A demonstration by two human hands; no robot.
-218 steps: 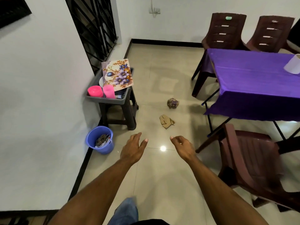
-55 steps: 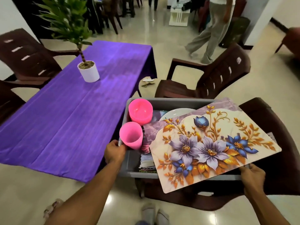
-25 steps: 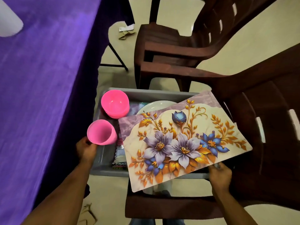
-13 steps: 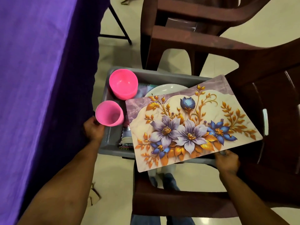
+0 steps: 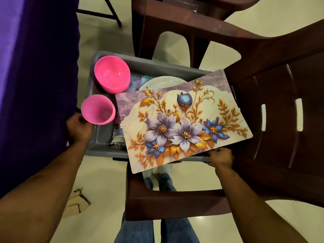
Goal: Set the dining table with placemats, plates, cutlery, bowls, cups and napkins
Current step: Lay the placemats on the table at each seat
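I hold a grey tray (image 5: 103,148) by both ends, above the arm of a brown chair. My left hand (image 5: 78,128) grips its left rim and my right hand (image 5: 221,156) grips its near right corner. Across the tray lies a stack of floral placemats (image 5: 182,123). Stacked pink bowls (image 5: 112,74) sit at the far left and a pink cup (image 5: 97,108) stands near my left hand. A white plate (image 5: 161,81) shows partly under the placemats. Folded napkins (image 5: 117,137) peek out beside them. Cutlery is hidden.
The table with its purple cloth (image 5: 35,67) hangs along the left. Brown plastic chairs (image 5: 271,102) crowd the right and the top. A chair arm (image 5: 175,199) runs under the tray. Torn cardboard (image 5: 77,204) lies on the tiled floor by my feet.
The tray has come down beside the table and close to the chair. Both hands keep their grip on it. My view has tilted further down.
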